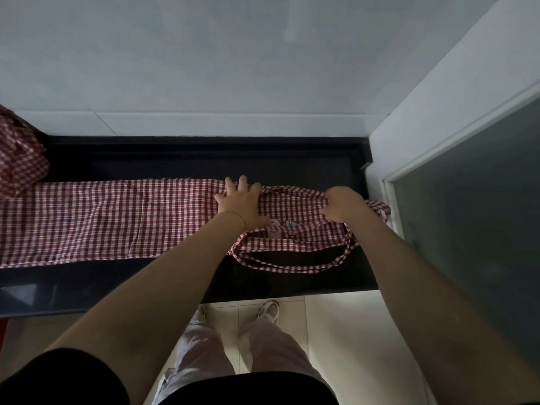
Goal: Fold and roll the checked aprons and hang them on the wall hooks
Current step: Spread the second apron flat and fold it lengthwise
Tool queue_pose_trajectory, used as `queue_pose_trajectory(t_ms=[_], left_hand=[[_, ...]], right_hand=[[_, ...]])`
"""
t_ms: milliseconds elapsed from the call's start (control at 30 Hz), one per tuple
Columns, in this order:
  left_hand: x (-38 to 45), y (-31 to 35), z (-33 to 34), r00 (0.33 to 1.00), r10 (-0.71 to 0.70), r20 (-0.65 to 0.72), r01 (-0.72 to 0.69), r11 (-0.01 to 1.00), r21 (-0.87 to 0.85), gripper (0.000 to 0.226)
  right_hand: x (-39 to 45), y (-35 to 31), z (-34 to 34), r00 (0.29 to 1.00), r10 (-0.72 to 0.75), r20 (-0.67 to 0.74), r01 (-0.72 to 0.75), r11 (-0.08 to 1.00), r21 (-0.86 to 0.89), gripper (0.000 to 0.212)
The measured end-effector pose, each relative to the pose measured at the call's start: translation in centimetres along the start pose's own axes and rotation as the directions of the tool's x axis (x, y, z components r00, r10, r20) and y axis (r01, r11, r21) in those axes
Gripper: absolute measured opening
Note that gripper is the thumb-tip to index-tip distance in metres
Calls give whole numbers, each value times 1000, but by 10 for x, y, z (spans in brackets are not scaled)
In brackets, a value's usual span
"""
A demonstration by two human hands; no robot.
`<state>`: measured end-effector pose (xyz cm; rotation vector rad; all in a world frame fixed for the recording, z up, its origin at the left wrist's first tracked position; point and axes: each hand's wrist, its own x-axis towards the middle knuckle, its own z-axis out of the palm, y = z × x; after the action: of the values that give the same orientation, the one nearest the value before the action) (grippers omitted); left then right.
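A red-and-white checked apron (117, 220) lies folded into a long strip across the black counter (204, 159). Its bib end with a small label (277, 226) is at the right, and its neck strap (292, 266) loops toward the counter's front edge. My left hand (242, 203) presses flat on the cloth near the bib, fingers spread. My right hand (342, 204) grips the bunched bib end at the far right, fingers curled over the fabric.
A second checked apron (20, 159) lies crumpled at the counter's far left. A pale tiled wall (233, 68) rises behind the counter. A white-framed dark glass panel (473, 206) stands close on the right. My legs and shoes are on the tiled floor below.
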<state>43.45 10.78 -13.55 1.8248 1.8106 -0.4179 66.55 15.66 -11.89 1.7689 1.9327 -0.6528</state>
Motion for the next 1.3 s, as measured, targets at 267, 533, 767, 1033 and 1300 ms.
queue_pose_trajectory(t_ms=[267, 533, 767, 1033, 1300], left_hand=[[-2, 4, 10, 992, -29, -120, 5, 980, -199, 99], [-23, -33, 50, 886, -294, -357, 161, 920, -358, 59], [-27, -38, 60, 987, -16, -160, 13, 1000, -19, 80], [-40, -70, 58, 932, -97, -348, 54, 990, -131, 59], [-50, -129, 75, 941, -168, -294, 133, 982, -134, 64]], right_hand=[[-6, -1, 11, 950, 178, -257, -186, 983, -5, 31], [-14, -75, 61, 826, -352, -440, 405, 914, 31, 56], [-11, -40, 71, 890, -34, -455, 101, 987, 124, 58], [-25, -156, 69, 778, -216, -590, 359, 924, 135, 50], [-12, -126, 113, 905, -146, -399, 145, 989, -34, 65]])
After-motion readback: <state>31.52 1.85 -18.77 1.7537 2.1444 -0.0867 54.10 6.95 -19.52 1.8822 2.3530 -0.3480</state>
